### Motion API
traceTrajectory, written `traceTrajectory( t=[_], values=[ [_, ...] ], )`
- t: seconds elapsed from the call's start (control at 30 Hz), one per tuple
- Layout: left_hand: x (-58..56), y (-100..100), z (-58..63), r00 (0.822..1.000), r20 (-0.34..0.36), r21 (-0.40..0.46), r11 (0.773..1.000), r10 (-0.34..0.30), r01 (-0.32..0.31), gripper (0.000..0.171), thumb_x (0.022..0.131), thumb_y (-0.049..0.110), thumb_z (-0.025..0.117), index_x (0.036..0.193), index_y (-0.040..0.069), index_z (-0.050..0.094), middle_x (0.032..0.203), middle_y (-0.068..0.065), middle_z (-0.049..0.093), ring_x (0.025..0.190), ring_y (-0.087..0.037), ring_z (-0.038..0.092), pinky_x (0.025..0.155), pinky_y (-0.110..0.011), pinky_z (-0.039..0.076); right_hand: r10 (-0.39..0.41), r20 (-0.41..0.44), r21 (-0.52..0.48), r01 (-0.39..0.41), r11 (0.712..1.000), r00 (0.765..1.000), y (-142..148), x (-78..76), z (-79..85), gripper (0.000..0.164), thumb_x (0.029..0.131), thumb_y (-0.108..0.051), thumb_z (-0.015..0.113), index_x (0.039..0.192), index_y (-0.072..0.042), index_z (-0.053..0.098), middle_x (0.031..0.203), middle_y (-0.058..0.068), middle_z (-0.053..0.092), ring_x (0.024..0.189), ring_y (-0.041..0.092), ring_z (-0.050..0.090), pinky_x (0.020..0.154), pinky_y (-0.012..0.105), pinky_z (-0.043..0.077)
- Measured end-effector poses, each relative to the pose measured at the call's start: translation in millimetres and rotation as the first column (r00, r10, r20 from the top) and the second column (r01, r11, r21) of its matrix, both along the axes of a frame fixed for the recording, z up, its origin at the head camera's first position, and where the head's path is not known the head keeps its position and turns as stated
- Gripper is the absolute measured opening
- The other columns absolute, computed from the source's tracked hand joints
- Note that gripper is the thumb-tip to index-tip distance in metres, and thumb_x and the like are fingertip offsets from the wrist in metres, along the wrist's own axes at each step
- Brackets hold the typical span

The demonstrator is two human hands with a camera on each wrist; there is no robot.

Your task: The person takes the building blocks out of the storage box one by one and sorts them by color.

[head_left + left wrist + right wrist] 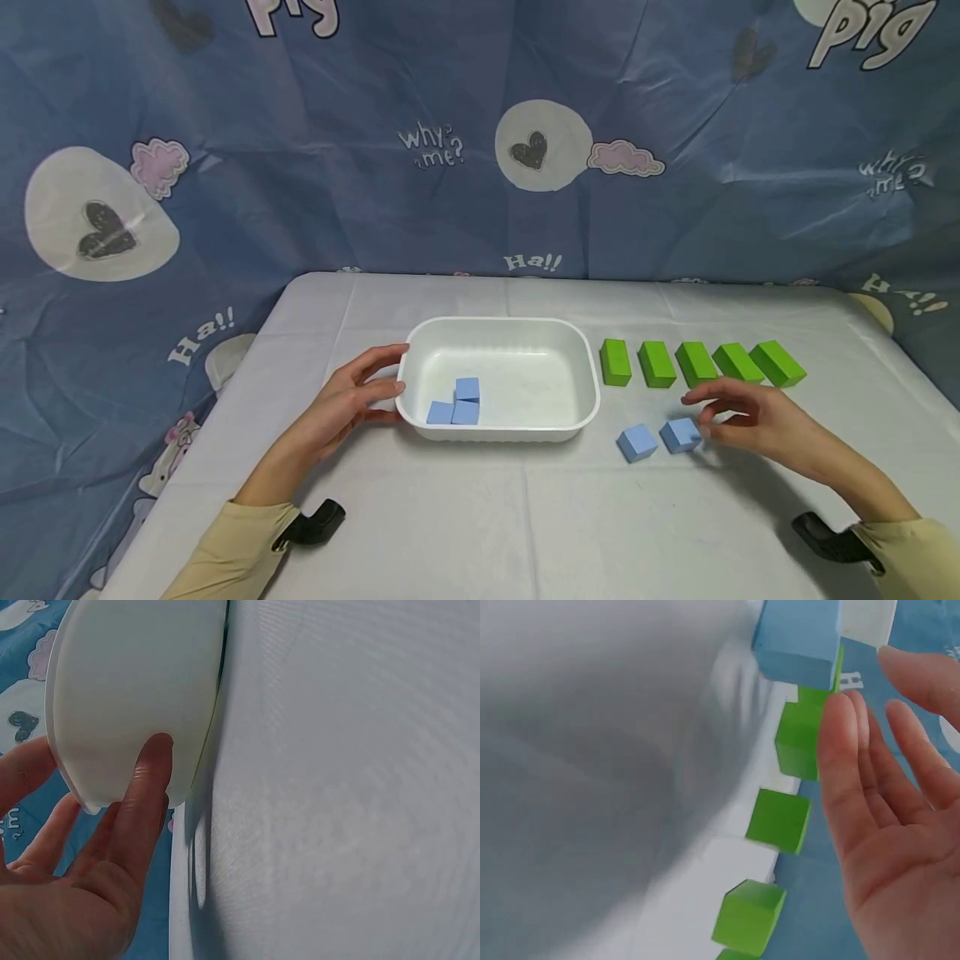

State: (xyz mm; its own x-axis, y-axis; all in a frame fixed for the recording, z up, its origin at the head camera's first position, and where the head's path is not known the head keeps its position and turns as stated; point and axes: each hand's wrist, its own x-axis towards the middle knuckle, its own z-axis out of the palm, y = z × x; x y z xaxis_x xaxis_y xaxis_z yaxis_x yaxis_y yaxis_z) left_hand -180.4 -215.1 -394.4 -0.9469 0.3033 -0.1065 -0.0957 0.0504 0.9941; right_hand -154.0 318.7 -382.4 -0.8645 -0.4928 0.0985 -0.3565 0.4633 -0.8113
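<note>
My left hand (348,400) rests against the left end of the white tray (498,435), fingers fairly straight. In the left wrist view, one digit of the left hand (97,892) lies on the outer wall of the tray (139,682). Three blue blocks (467,389) sit together in the tray's front left part. To the tray's right, a blue block (637,442) lies on the table. Beside it is another blue block (681,435), at the fingertips of my loosely bent right hand (757,421). Whether they touch it I cannot tell.
Several green blocks (657,364) stand in a row right of the tray, behind the loose blue blocks. A white cloth covers the table (450,517). Blue printed fabric (375,208) hangs behind the table.
</note>
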Motion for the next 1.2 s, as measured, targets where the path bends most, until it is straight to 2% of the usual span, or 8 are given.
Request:
traceTrajectory(
  t=[0.23,0.4,0.7,1.0,1.2],
  values=[
    [0.2,0,0.0,1.0,0.004,-0.007,1.0,0.013,-0.013,0.057,0.093,0.013,0.067,0.146,0.015,0.045,0.148,-0.01,0.04,0.109,-0.03,0.062,0.081,-0.048,0.056,-0.047,-0.07,-0.025,0.046,0.999,0.996,-14,-6.8,6.0,0.032,0.09,0.002,0.069,0.121,-0.004,0.063,0.111,0.018,0.064,0.093,0.015,0.064,0.077,0.024,0.054],
    [0.2,0,-0.2,1.0,0.008,-0.006,1.0,0.018,-0.018,0.058,0.092,0.014,0.067,0.146,0.015,0.045,0.147,-0.009,0.04,0.109,-0.03,0.062,0.08,-0.048,0.056,-0.084,-0.09,-0.054,0.08,0.995,0.992,-32,-12.0,10.9,0.028,0.09,-0.002,0.07,0.117,-0.007,0.066,0.109,0.018,0.067,0.094,0.017,0.066,0.079,0.022,0.054],
    [-1.3,0,-1.8,1.0,0.008,-0.002,1.0,0.018,-0.018,0.058,0.092,0.015,0.068,0.146,0.016,0.046,0.147,-0.009,0.041,0.112,-0.034,0.06,0.081,-0.048,0.056,-0.008,-0.05,-0.129,0.002,0.992,0.999,-64,-25.4,22.2,0.027,0.091,-0.007,0.07,0.118,-0.011,0.066,0.115,0.011,0.064,0.096,0.022,0.064,0.083,0.028,0.055],
    [-0.9,2,-1.0,1.0,0.011,-0.01,1.0,0.023,-0.023,0.057,0.092,0.014,0.067,0.145,0.017,0.046,0.147,-0.009,0.041,0.113,-0.034,0.06,0.081,-0.048,0.056,0.077,-0.038,-0.179,-0.082,0.98,0.996,-98,-32.2,25.3,0.027,0.092,-0.005,0.068,0.119,-0.008,0.066,0.114,0.01,0.064,0.096,0.023,0.063,0.083,0.032,0.055],
    [-0.1,1,-1.2,1.0,0.013,-0.013,1.0,0.024,-0.024,0.057,0.092,0.014,0.067,0.146,0.017,0.046,0.148,-0.008,0.04,0.115,-0.034,0.059,0.081,-0.048,0.056,0.113,-0.027,-0.176,-0.116,0.978,0.993,-119,-34.6,25.9,0.027,0.093,-0.009,0.068,0.119,-0.015,0.066,0.113,0.005,0.064,0.098,0.023,0.062,0.083,0.033,0.054]
  ],
)
